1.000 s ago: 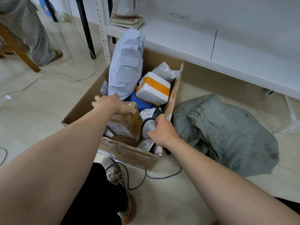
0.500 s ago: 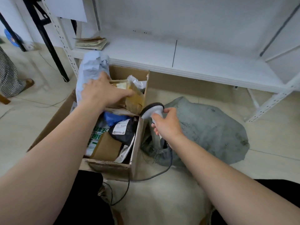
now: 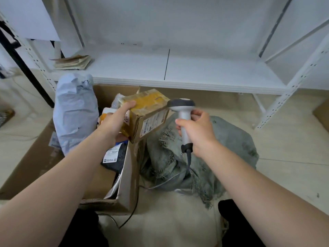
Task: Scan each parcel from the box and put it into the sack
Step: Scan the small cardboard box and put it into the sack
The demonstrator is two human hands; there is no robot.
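- My left hand [image 3: 114, 124] grips a taped cardboard parcel [image 3: 145, 113], held tilted above the right edge of the open cardboard box [image 3: 127, 175], label facing right.
- My right hand [image 3: 197, 132] is curled round the handle of the corded barcode scanner [image 3: 183, 113], head beside the label.
- The grey-green woven sack [image 3: 222, 148] lies crumpled on the floor, right of the box.

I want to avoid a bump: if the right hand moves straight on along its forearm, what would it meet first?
Probably the parcel in the left hand: the right hand, gripping the scanner, points toward its labelled side. Depth is unclear from one view.
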